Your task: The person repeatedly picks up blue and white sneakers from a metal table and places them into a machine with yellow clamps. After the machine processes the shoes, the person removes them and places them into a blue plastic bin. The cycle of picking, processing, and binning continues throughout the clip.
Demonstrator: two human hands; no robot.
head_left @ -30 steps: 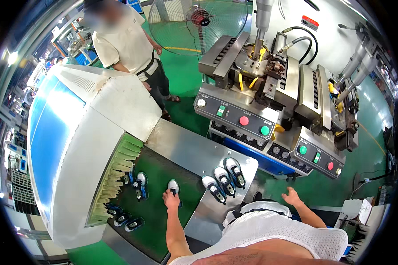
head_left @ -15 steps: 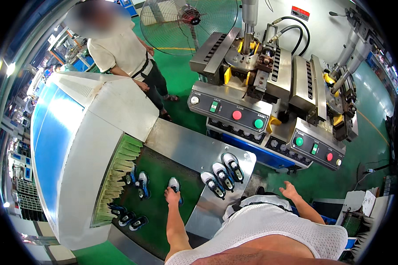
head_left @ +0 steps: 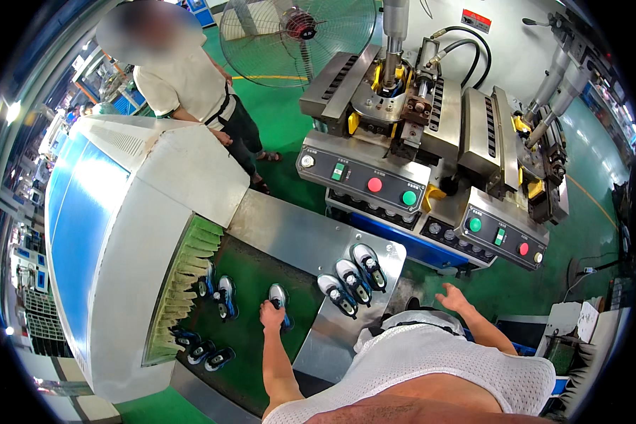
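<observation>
My left hand point(head_left: 271, 314) is closed on a white, black and blue sports shoe point(head_left: 278, 294) that rests on the green conveyor belt point(head_left: 251, 346). The thumb and fingers sit at the shoe's middle, and part of it is hidden under them. Off to the right, my right hand point(head_left: 455, 298) hangs over the floor beside me with its fingers apart, holding nothing. Three similar shoes point(head_left: 353, 282) stand side by side on the steel plate point(head_left: 325, 346) at the belt's end. Several more shoes point(head_left: 225, 298) lie on the belt to the left.
A white machine housing point(head_left: 148, 212) with a green strip curtain point(head_left: 180, 290) covers the belt at left. Ahead stands a press machine with control panels point(head_left: 360, 178). A large fan point(head_left: 300, 42) and another person point(head_left: 198, 99) are beyond the housing. A steel ledge point(head_left: 283, 230) borders the belt.
The whole view has shifted slightly. My left hand stays on the same shoe, and my right hand stays apart from everything. The shoes have kept their places.
</observation>
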